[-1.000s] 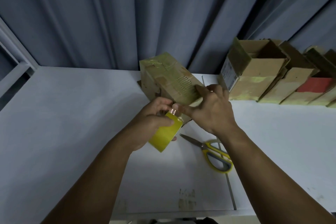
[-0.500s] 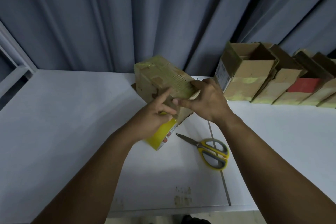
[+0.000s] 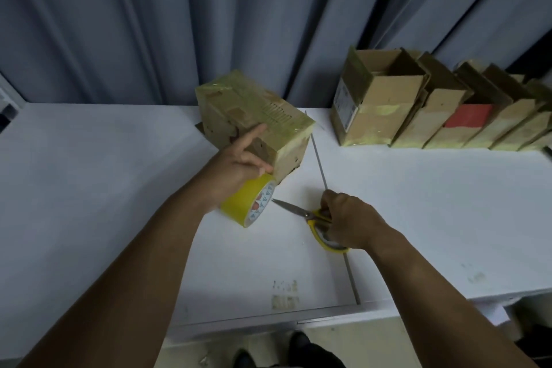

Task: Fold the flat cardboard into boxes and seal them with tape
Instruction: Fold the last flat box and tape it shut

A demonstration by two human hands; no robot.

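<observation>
A cardboard box wrapped in yellowish tape lies tilted on the white table near the curtain. My left hand holds a yellow tape roll against the box's near end, its index finger stretched along the box's side. My right hand rests on the table to the right, fingers curled round the yellow handles of the scissors. The scissor blades lie on the table and point left toward the roll.
A row of several open, taped cardboard boxes leans along the back right of the table, one with a red panel. A grey curtain hangs behind. A seam runs down the tabletop. Shoes show below the front edge.
My right hand has left the box and dropped to the scissors on the table, closing on their handles. My left hand still holds the roll at the box.
</observation>
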